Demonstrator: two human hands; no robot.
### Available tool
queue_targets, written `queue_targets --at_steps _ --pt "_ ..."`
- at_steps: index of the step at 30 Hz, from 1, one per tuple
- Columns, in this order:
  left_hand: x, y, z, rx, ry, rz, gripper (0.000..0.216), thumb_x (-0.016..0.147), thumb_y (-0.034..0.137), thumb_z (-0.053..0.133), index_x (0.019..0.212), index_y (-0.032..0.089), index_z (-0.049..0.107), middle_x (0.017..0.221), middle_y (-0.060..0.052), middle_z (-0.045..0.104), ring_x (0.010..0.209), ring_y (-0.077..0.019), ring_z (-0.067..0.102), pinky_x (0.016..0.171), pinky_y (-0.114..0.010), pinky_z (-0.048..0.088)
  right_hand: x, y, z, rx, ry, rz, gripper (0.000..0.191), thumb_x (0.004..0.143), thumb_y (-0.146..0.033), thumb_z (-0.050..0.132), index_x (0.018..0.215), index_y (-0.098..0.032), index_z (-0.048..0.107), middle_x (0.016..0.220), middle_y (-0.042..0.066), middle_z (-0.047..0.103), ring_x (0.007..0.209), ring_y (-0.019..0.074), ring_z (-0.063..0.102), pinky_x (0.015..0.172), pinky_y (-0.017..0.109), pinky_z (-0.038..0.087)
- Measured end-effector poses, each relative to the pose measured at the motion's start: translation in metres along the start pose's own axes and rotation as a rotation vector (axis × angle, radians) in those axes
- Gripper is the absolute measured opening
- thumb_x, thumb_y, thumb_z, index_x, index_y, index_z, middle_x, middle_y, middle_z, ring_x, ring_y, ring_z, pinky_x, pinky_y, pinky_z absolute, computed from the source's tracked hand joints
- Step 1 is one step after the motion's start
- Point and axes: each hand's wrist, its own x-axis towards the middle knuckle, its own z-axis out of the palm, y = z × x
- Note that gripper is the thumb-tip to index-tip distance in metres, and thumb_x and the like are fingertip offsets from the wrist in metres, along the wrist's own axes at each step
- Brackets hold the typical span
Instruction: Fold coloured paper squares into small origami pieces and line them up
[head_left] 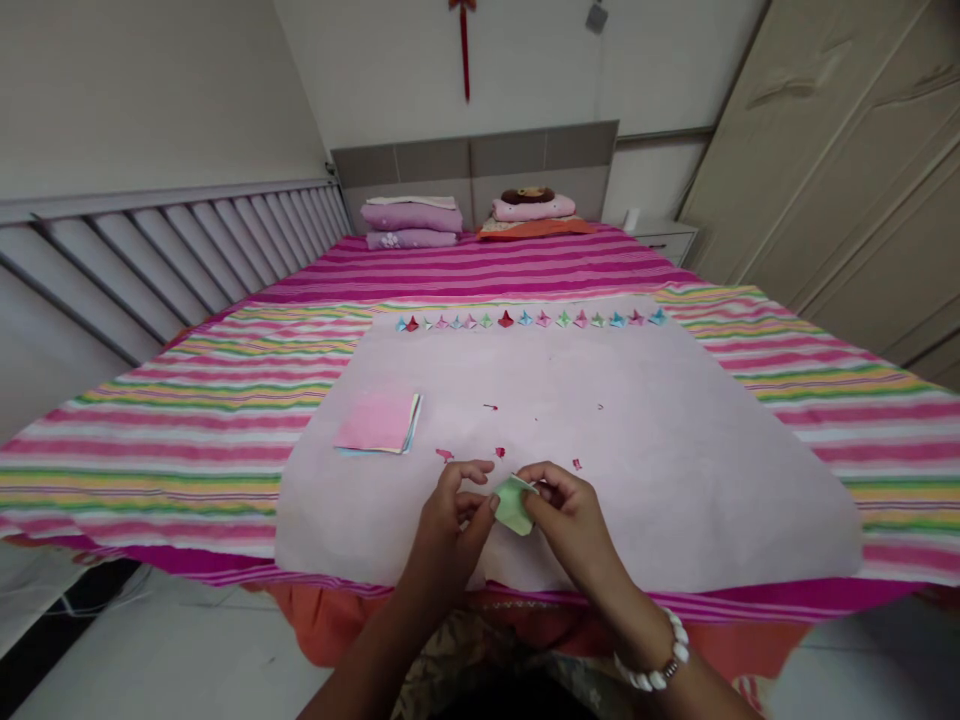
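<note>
A small piece of light green origami paper [514,508], folded into a compact shape, is held up just above the white sheet. My right hand [564,503] pinches its upper right side between thumb and fingers. At its left edge is the thumb of my left hand [454,515], with the index finger raised off the paper and the other fingers curled behind. A white bead bracelet [660,668] circles my right wrist. To the left lies a stack of square coloured papers [376,421], pink on top.
The white sheet [675,480] covers part of a striped bed [840,400]. A row of several small folded paper pieces [506,319] runs along its far edge. Folded bedding [411,218] sits by the headboard [517,150]. A metal rail [187,225] stands left.
</note>
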Motion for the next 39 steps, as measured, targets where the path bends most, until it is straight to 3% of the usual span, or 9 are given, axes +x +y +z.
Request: queue_targets --at_steps 2,6,10,16,19,23,30,35,39 --pt "-0.001 0.000 -0.004 0.078 -0.036 0.123 0.004 0.086 0.017 0.049 0.086 0.020 0.051 0.124 -0.009 0.054 0.080 -0.0132 0.064 0.070 -0.028 0.052 0.001 -0.001 -0.001 0.041 0.001 0.034 0.011 0.062 -0.024 0.060 0.070 -0.017 0.064 0.046 -0.007 0.047 0.043 0.0091 0.039 0.045 0.022 0.031" --pt "-0.001 0.002 -0.010 0.238 -0.131 0.331 0.025 0.088 0.010 0.041 0.094 0.020 0.063 0.121 -0.011 0.055 0.106 -0.0199 0.058 0.081 -0.031 0.051 0.002 -0.004 -0.002 0.091 -0.001 0.068 0.009 0.063 -0.023 0.062 0.069 -0.017 0.063 0.047 -0.006 0.053 0.045 0.0103 0.044 0.047 0.023 0.034" --pt "0.001 0.002 -0.008 0.274 -0.143 0.367 0.027 0.080 0.008 0.053 0.102 0.020 0.064 0.113 -0.010 0.062 0.103 -0.0203 0.059 0.083 -0.032 0.051 0.003 -0.003 -0.004 0.140 -0.023 0.063 0.009 0.065 -0.025 0.066 0.070 -0.017 0.064 0.054 -0.003 0.059 0.051 0.0120 0.050 0.052 0.024 0.037" --pt "0.005 0.003 -0.004 0.196 0.060 0.122 0.009 0.076 0.020 0.066 0.085 0.018 0.068 0.078 -0.003 0.069 0.069 -0.0146 0.062 0.065 -0.025 0.051 0.002 -0.003 -0.008 0.205 -0.152 0.106 0.024 0.077 -0.039 0.066 0.072 -0.016 0.064 0.052 -0.001 0.060 0.052 0.0127 0.052 0.055 0.025 0.040" --pt "0.006 0.006 -0.005 0.079 0.051 -0.012 0.010 0.078 0.027 0.065 0.080 0.018 0.069 0.068 -0.001 0.067 0.064 -0.0138 0.060 0.063 -0.024 0.048 0.001 -0.005 -0.008 0.210 -0.189 0.102 0.030 0.079 -0.045 0.065 0.070 -0.017 0.063 0.051 -0.001 0.059 0.052 0.0122 0.051 0.055 0.025 0.038" --pt "0.006 0.009 -0.004 -0.091 0.011 -0.078 0.013 0.075 0.028 0.068 0.079 0.016 0.068 0.070 -0.001 0.068 0.064 -0.0126 0.060 0.062 -0.023 0.047 0.001 -0.005 -0.007 0.186 -0.186 0.095 0.029 0.066 -0.043 0.077 0.069 -0.017 0.064 0.055 -0.004 0.056 0.050 0.0100 0.048 0.052 0.023 0.036" --pt "0.011 0.008 -0.002 -0.245 0.052 -0.202 0.056 0.067 0.028 0.076 0.117 0.014 0.056 0.072 0.000 0.068 0.067 -0.0139 0.062 0.063 -0.024 0.047 0.000 0.000 -0.004 0.148 -0.159 0.107 0.033 0.067 -0.044 0.076 0.059 -0.017 0.061 0.047 -0.004 0.053 0.046 0.0094 0.044 0.050 0.023 0.032" --pt "0.014 0.011 0.000 -0.237 -0.032 -0.217 0.021 0.071 0.034 0.073 0.077 0.015 0.070 0.067 0.000 0.065 0.064 -0.0120 0.057 0.061 -0.022 0.044 -0.004 -0.001 -0.002 0.138 -0.218 0.124 0.037 0.069 -0.047 0.074 0.055 -0.017 0.058 0.045 -0.004 0.054 0.046 0.0096 0.044 0.050 0.023 0.033" --pt "0.013 0.012 0.003 -0.231 0.034 -0.246 0.023 0.072 0.037 0.071 0.069 0.015 0.067 0.056 0.004 0.058 0.054 -0.0096 0.050 0.052 -0.020 0.038 -0.006 -0.001 -0.001 0.127 -0.272 0.131 0.035 0.071 -0.046 0.073 0.057 -0.016 0.062 0.048 -0.003 0.055 0.048 0.0097 0.046 0.051 0.023 0.035"
